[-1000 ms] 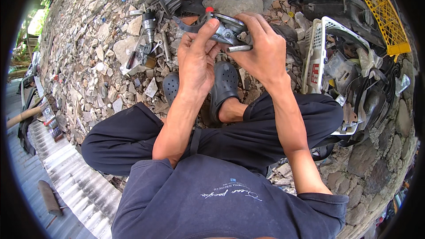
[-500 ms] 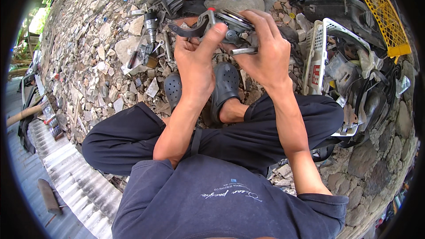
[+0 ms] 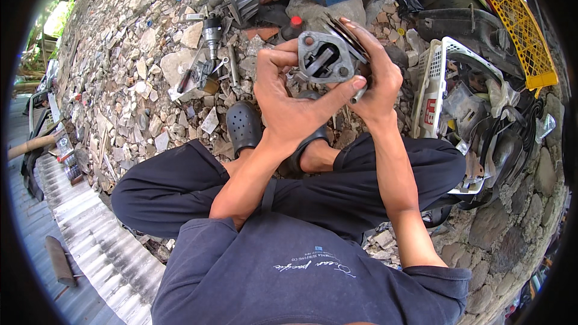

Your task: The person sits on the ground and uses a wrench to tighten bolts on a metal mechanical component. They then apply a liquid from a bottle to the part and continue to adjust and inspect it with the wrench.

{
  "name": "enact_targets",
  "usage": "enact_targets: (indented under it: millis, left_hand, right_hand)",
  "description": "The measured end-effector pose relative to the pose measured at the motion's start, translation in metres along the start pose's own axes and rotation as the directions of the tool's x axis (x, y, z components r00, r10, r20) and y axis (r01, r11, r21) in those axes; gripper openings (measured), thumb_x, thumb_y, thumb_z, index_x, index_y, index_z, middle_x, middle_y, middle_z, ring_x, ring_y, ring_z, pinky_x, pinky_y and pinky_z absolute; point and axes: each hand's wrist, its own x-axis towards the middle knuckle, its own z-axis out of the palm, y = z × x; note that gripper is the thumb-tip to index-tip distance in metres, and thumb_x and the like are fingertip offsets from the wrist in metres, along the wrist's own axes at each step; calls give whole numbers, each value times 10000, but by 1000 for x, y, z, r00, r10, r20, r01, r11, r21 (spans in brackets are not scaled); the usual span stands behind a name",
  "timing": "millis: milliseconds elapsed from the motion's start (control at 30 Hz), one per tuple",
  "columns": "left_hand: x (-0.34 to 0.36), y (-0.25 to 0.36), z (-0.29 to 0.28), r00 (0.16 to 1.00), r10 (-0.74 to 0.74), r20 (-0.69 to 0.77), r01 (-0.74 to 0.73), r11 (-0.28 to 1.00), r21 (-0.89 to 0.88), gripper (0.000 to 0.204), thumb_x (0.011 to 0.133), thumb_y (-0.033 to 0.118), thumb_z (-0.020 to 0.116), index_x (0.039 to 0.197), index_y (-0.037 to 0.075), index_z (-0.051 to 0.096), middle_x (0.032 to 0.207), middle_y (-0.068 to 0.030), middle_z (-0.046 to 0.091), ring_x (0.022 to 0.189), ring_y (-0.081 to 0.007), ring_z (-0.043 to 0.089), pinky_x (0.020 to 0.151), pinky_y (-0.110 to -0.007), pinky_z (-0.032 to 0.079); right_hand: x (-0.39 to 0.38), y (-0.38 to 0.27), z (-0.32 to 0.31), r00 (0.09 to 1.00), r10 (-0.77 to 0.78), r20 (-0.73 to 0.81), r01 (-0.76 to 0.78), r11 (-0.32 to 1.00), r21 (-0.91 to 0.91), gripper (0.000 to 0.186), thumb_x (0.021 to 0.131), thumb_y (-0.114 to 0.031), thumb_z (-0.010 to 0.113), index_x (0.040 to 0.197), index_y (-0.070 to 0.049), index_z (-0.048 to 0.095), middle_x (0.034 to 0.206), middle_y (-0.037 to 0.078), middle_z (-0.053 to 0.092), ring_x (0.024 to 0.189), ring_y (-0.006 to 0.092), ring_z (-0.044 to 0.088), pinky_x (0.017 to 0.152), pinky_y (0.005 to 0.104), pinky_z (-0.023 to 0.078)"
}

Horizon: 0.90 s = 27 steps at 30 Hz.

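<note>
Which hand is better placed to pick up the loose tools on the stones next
Left, probably. The loose tools lie on the person's left, nearer the left hand. The right hand cups the grey metal part from the far side.

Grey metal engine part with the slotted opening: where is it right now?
In the head view, the grey metal engine part sits top centre, held up between the left hand and right hand, above the black clog.

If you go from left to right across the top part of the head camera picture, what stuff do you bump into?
Small metal tools on the stones → left hand → grey metal engine part → right hand → white plastic cover → yellow crate.
</note>
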Motion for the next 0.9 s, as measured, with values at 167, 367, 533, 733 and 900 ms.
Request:
enact_targets:
  millis: [167,367,533,733,900]
  left_hand:
    - [-4,-10,2,983,180,41,-182,981,68,630,645,220,931,985,4,448,1077,-187,639,908,-172,668,734,-272,542]
    - [-2,-7,3,967,254,22,-254,967,-10,599,667,248,913,984,5,467,1080,-217,642,940,-219,675,769,-305,548]
    - [1,-4,-3,932,320,168,-332,942,47,607,716,288,887,1002,-10,441,1124,-242,603,1029,-243,632,860,-330,516]
    - [1,-7,-3,937,333,108,-333,943,-15,637,665,374,893,995,-21,519,1085,-255,643,983,-294,674,816,-356,546]
    - [1,-9,-7,929,343,141,-348,937,8,674,707,485,845,993,-27,512,1089,-257,642,977,-295,669,818,-359,537]
  right_hand:
    - [-2,3,-3,999,-15,-46,18,998,62,427,788,-182,731,1148,25,632,1147,201,682,1034,325,689,828,342,556]
    - [-1,-2,-4,1000,-7,-22,10,993,121,480,762,-211,773,1154,20,622,1157,202,676,1051,321,683,843,352,558]
    - [1,-3,-6,999,7,-41,-1,991,137,562,682,-146,812,1178,12,601,1208,194,653,1089,313,664,894,366,548]
    - [-4,-4,-8,995,76,64,-86,981,174,537,735,-118,726,1212,69,564,1217,249,627,1156,334,617,1001,408,467]
    - [3,-4,-7,999,31,-21,-27,986,166,566,634,-14,782,1172,6,609,1188,199,661,1074,314,672,878,359,551]
